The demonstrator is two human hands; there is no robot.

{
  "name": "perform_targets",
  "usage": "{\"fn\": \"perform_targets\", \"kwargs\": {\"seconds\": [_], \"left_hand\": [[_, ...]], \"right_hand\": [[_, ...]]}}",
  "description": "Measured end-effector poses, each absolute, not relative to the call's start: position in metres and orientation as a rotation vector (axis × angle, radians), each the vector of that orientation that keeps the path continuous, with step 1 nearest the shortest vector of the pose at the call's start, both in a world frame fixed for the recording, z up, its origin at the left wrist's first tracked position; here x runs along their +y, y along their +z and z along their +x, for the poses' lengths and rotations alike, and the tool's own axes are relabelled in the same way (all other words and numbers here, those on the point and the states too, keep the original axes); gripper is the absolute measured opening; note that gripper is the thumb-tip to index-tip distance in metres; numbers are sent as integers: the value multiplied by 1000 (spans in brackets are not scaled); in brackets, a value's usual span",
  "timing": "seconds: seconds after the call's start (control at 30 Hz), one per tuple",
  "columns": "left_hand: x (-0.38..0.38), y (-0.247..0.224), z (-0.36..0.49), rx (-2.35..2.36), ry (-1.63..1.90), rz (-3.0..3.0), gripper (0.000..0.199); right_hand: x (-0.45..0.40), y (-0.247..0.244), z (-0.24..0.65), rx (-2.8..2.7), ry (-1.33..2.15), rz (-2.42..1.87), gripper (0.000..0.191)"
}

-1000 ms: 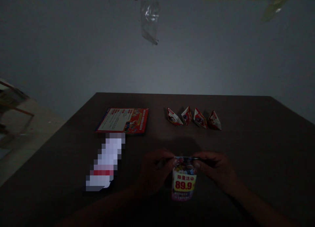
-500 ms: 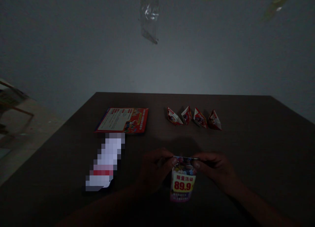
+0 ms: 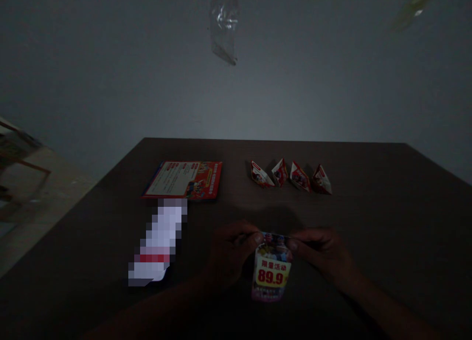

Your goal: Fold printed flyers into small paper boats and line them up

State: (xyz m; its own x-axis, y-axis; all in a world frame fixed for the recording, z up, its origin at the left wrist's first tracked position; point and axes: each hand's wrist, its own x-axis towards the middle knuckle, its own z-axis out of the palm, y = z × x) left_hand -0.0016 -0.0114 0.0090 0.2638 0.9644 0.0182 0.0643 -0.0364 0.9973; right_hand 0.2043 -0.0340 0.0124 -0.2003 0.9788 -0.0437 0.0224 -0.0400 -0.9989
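Note:
A small printed paper flyer (image 3: 272,277), with a yellow patch and a large red "89.9", is held over the near part of the table. My left hand (image 3: 236,251) pinches its upper left corner between thumb and fingers. At the upper right corner, my right hand (image 3: 320,251) grips it the same way. The top edge looks bent or folded between the two thumbs, while the lower part hangs down toward me. Dim light hides much of both hands' undersides.
Several small folded red-and-white paper shapes (image 3: 282,175) stand in a row toward the back. A stack of red printed leaflets (image 3: 184,180) lies at the left of the dark table (image 3: 368,202). In front of it is a bright, pixelated phone-like object (image 3: 162,239). A wall rises behind.
The flyer has shifted slightly to the left and tilted a little in my fingers. Both hands keep nearly the same place and grip.

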Motion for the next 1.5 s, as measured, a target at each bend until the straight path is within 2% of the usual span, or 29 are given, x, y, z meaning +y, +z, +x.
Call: {"fn": "perform_targets", "kwargs": {"seconds": [0.33, 0.73, 1.1, 1.5], "left_hand": [[-12, 6, 0, 946, 1001, 1259, 16], [-8, 8, 7, 873, 721, 1400, 14], [0, 11, 6, 1017, 801, 1225, 16], [-1, 13, 4, 1065, 849, 1201, 22]], "right_hand": [[-37, 16, 204, -1292, 1431, -1177, 20], [-34, 11, 187, -1223, 1646, -1066, 20], [-28, 11, 203, -1086, 1600, -1166, 23], [-32, 13, 199, -1192, 1502, -1222, 28]]}}
